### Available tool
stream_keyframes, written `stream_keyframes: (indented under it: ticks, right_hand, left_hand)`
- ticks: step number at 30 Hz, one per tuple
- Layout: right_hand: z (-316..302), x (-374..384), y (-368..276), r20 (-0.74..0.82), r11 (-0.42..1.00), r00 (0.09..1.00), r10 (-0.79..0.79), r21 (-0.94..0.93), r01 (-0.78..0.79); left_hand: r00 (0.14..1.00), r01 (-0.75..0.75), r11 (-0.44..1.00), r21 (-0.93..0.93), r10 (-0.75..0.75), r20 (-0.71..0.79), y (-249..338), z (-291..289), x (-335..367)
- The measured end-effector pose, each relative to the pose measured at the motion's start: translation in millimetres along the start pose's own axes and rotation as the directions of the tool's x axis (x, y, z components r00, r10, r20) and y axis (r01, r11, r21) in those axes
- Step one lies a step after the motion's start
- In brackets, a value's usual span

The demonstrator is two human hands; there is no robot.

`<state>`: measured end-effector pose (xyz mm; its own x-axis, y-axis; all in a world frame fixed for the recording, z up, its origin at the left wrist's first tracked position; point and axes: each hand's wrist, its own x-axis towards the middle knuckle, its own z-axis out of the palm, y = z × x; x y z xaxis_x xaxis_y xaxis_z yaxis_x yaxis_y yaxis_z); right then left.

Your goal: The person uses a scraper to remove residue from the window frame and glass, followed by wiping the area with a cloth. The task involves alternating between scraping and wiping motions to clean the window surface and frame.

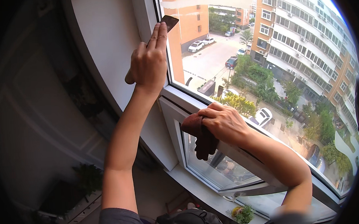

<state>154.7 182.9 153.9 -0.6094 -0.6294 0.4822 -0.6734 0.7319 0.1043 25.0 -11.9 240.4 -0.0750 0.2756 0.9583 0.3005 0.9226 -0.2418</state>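
Observation:
My left hand is raised to the left edge of the large window pane. Its fingers wrap round a scraper, whose dark flat blade lies against the glass by the frame. Two fingers stretch along the blade, and the handle's rounded end shows below the palm. Lower and to the right, my right hand grips a brown cloth bunched at the horizontal window frame. Part of the cloth hangs down over the smaller sash beneath. The fingertips of that hand are hidden in its folds.
Below the crossbar, a smaller sash stands tilted inward. A white sill runs beneath it, with a small potted plant near the bottom. Dark furniture with a leafy plant is at lower left. Outside are buildings, trees and parked cars.

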Motion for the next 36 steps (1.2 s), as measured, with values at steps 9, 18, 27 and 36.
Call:
stream_keyframes:
  ticks: [9,18,27,36]
  right_hand:
    - [-2.4,2.5,2.6,-0.019,1.0,1.0,0.0,0.008,0.0]
    - [-5.8,5.7,1.4,0.024,1.0,1.0,0.005,0.02,-0.005]
    - [-2.0,4.0,0.8,0.001,1.0,1.0,0.002,0.005,-0.002]
    - [-4.0,5.8,0.0,-0.01,1.0,1.0,0.004,0.008,-0.004]
  left_hand:
    - [0.999,-0.019,1.0,-0.01,0.018,-0.044,-3.8,8.4,1.9]
    - [0.997,-0.004,0.999,-0.033,0.001,-0.072,-1.3,14.6,4.3]
    - [0.993,-0.04,0.999,0.035,0.044,-0.111,-1.7,16.4,8.5]
    - [0.996,0.041,0.998,-0.047,-0.045,-0.081,6.3,11.5,21.8]
